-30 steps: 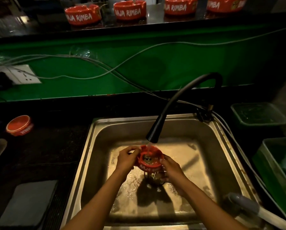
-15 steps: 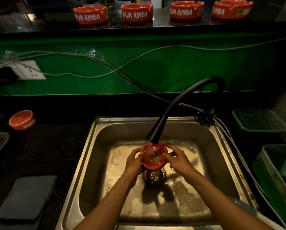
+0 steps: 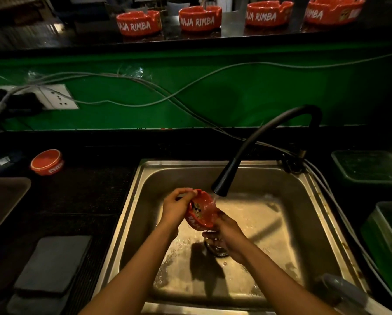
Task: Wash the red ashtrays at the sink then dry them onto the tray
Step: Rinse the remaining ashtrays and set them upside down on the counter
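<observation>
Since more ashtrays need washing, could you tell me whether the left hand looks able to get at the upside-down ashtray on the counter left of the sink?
Probably yes, once freed: the left hand now grips the ashtray under the tap, but only bare dark counter lies between the sink and the upside-down ashtray.

Glossy wet red ashtray [image 3: 201, 211], brushed steel sink [image 3: 313, 201], matt black faucet [image 3: 258, 142], glossy green wall [image 3: 213, 92]

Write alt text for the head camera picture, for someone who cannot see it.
Two bare hands, the left hand and the right hand, hold a tilted red ashtray under water running from a black faucet over a steel sink. Four more red ashtrays line a dark shelf above a green wall, and another ashtray sits upside down on the left counter.
</observation>
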